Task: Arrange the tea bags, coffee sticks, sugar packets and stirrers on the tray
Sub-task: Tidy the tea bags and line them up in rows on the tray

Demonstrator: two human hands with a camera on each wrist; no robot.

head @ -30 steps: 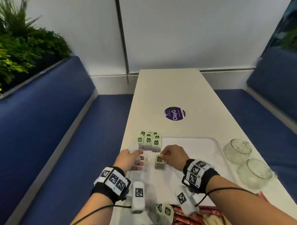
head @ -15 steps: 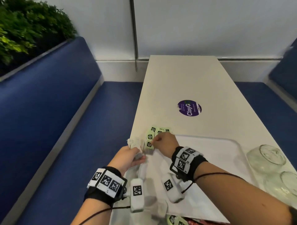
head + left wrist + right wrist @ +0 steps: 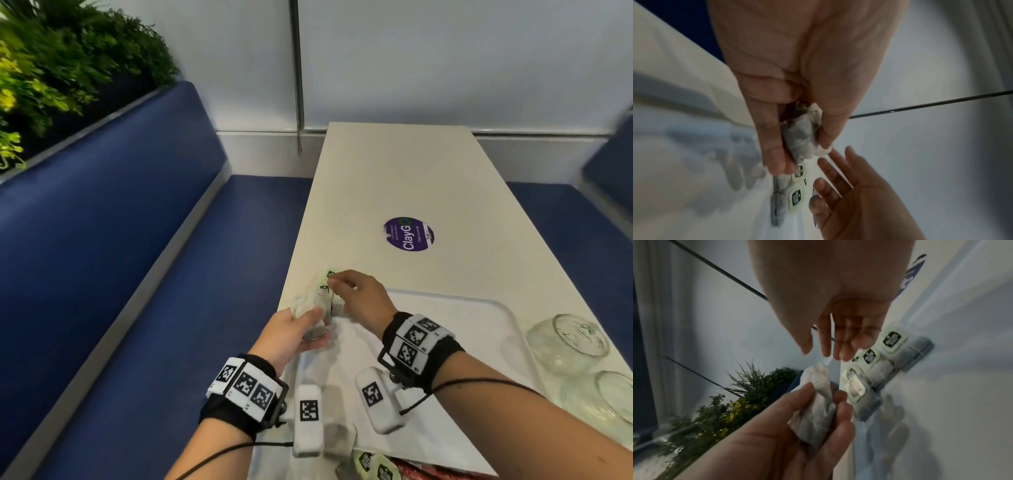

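A row of tea bags with pale green tags (image 3: 890,352) lies along the far left corner of the white tray (image 3: 445,346); the same row of tea bags (image 3: 795,196) shows in the left wrist view. My left hand (image 3: 308,317) grips a small bunch of grey-white tea bags (image 3: 803,138) just left of that row, also seen as the held tea bags (image 3: 818,402). My right hand (image 3: 836,350) hovers over the row with straight fingers and holds nothing; the right hand (image 3: 334,282) hides most of the row in the head view.
Two clear glass jars (image 3: 567,342) stand at the tray's right side. More green-tagged tea bags (image 3: 375,464) and red coffee sticks (image 3: 428,472) lie at the near edge. A purple sticker (image 3: 409,234) marks the table beyond. Blue benches flank the table.
My right hand carried a tea bag from mid-tray to the row at the far left corner and let go of it. My left hand kept its grip on its tea bags.
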